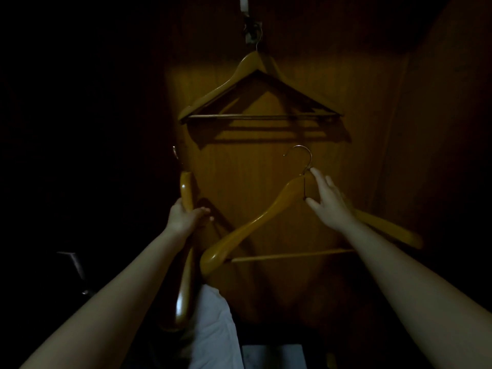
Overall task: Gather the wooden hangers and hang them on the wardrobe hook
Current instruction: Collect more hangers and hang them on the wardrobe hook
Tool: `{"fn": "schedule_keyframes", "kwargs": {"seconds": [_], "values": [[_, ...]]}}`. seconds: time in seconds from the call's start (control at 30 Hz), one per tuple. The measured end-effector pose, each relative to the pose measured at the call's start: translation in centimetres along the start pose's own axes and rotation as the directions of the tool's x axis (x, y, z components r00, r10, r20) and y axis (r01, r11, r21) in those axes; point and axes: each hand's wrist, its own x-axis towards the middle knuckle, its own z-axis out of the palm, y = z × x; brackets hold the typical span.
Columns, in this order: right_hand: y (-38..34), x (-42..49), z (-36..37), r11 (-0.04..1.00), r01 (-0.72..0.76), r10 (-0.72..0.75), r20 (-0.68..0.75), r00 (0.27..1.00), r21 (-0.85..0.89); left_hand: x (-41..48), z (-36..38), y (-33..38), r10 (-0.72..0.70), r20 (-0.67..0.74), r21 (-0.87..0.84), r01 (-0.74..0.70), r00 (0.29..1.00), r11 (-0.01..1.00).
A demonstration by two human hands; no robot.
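One wooden hanger [241,78] hangs by its wire from the wardrobe hook [251,31] at the top of the lit door. My right hand [328,199] pinches the neck of a second wooden hanger [255,222], just under its metal hook, holding it face-on below the hung one. My left hand [185,215] grips a third wooden hanger [185,265] seen edge-on, its body running down from the hand and its metal hook near the door's left edge.
The wooden wardrobe door [266,161] fills the middle, lit only in a central patch. Darkness covers the left side. White cloth [215,331] lies low in the middle, and a dim dark object [73,265] sits at lower left.
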Motion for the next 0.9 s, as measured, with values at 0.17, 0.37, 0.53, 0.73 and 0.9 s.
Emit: {"fn": "schedule_keyframes", "kwargs": {"seconds": [0.17, 0.37, 0.53, 0.73, 0.9], "values": [[-0.5, 2.7, -1.0, 0.999, 0.017, -0.02, -0.062, 0.998, -0.043, -0.2, 4.2, 1.6, 0.066, -0.155, -0.127, -0.086, 0.986, 0.988], [-1.7, 6.7, -3.9, 0.995, 0.068, -0.077, -0.143, 0.987, -0.068, -0.1, 7.6, 4.8, 0.235, -0.312, -0.061, -0.266, 0.921, 0.962], [-4.3, 10.5, -6.6, 0.985, 0.137, -0.161, -0.26, 0.952, -0.11, 1.3, 8.8, 8.8, 0.34, -0.337, 0.004, -0.36, 0.878, 0.933], [-8.7, 16.1, -9.6, 0.973, 0.17, -0.215, -0.345, 0.914, -0.157, 4.9, 9.6, 14.9, 0.367, -0.232, 0.01, -0.375, 0.901, 0.927], [-12.3, 19.5, -11.1, 0.975, 0.17, -0.209, -0.347, 0.914, -0.141, 8.7, 9.7, 18.5, 0.41, -0.218, 0.146, -0.386, 0.886, 0.911]]}}
